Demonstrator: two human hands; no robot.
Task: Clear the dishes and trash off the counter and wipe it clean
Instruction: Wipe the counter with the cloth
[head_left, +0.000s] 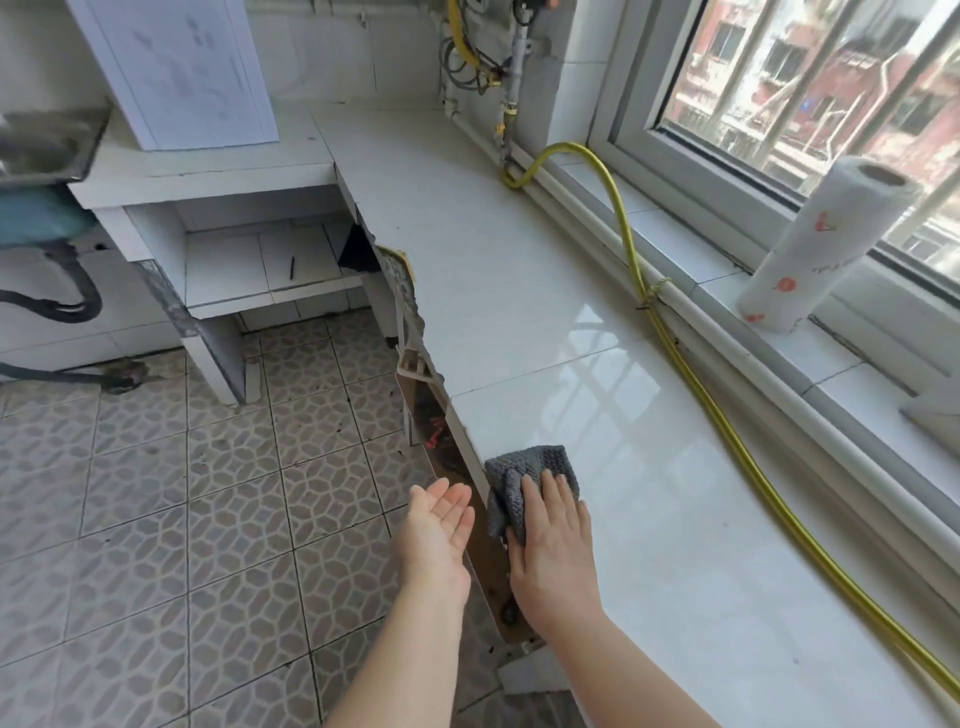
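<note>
A grey textured cloth (540, 470) lies bunched at the front edge of the white tiled counter (519, 291), partly hanging over the edge. My right hand (553, 540) presses flat on the cloth with straight fingers. My left hand (439, 530) is held palm up, fingers relaxed, just off the counter's edge and slightly below it, beside the cloth. It holds nothing. The counter surface is glossy and reflects the window.
A yellow hose (691, 374) runs along the counter's back edge under the window sill. A paper towel roll (815, 244) stands on the sill. A white paper sheet (182, 67) leans at the far corner. A metal sink (47, 145) is at the left. Patterned floor tiles (182, 519) lie below.
</note>
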